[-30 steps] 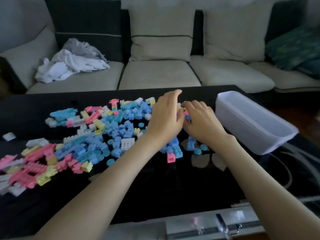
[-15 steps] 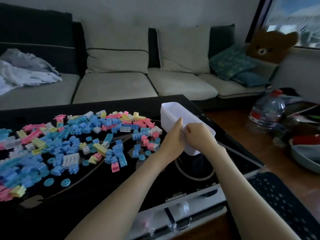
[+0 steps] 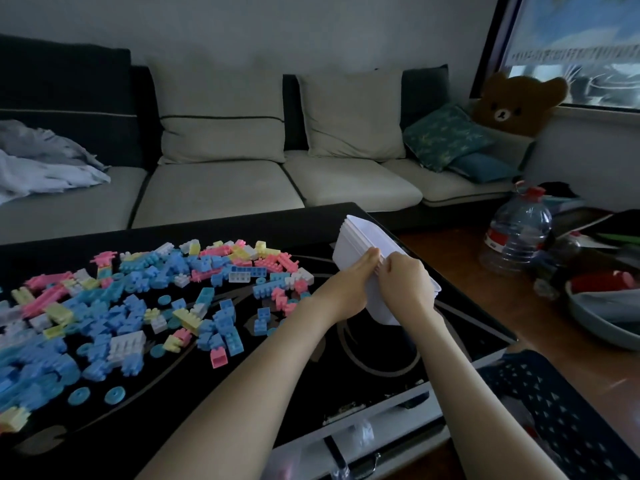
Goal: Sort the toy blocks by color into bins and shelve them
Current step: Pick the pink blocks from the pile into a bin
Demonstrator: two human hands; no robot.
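Note:
A heap of pastel toy blocks [image 3: 145, 299], blue, pink, yellow and white, covers the left and middle of the black glass table [image 3: 346, 382]. A stack of nested white plastic bins [image 3: 360, 237] is tilted up at the table's right side. My left hand [image 3: 353, 282] holds the stack's near rim from the left, thumb on the edge. My right hand [image 3: 405, 282] grips the same rim from the right, fingers curled over the layered edges. Both hands hide the near part of the bins.
A grey sofa [image 3: 221, 181] runs behind the table, with crumpled cloth [image 3: 41, 164] on its left seat. On the floor to the right stand a large water bottle [image 3: 519, 230], a grey basin [image 3: 609, 306] and a dotted mat [image 3: 561, 410]. A bear cushion [image 3: 516, 102] leans by the window.
My hands left the block heap and took hold of the white bins. The stack has since tipped up onto its side, and my view has swung to the right.

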